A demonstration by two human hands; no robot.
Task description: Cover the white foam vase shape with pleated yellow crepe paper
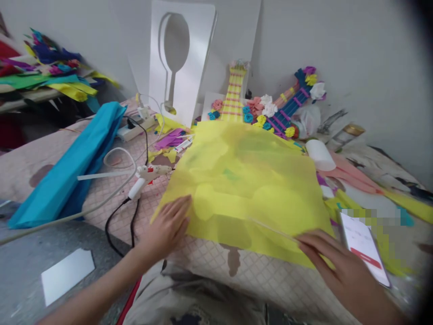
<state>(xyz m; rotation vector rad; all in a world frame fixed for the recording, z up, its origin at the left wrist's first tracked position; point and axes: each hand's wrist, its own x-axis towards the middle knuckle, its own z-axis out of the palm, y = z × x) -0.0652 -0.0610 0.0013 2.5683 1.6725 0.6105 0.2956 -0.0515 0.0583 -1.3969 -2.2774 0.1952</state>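
Observation:
A thin yellow sheet point(223, 180), crepe-paper-like and translucent, is spread over the table in front of me, with darker shapes showing through it. My left hand point(174, 221) lies on its left edge, fingers stretched out and nothing held. Near the sheet's lower right corner, my right hand point(331, 257) pinches a thin pale stick point(270, 228) between thumb and fingers. The stick points left across the sheet's front part. Beyond the sheet's far edge rises a yellow guitar-like neck point(235, 92) with pink bands and pale strings.
Left of the sheet are a white glue gun point(145, 178) with cords, a power strip point(135, 128) and folded blue paper point(74, 167). A white board point(206, 40) with a cutout leans on the wall. A blue guitar-like neck point(287, 108), white roll point(320, 155) and phone point(363, 248) are rightward.

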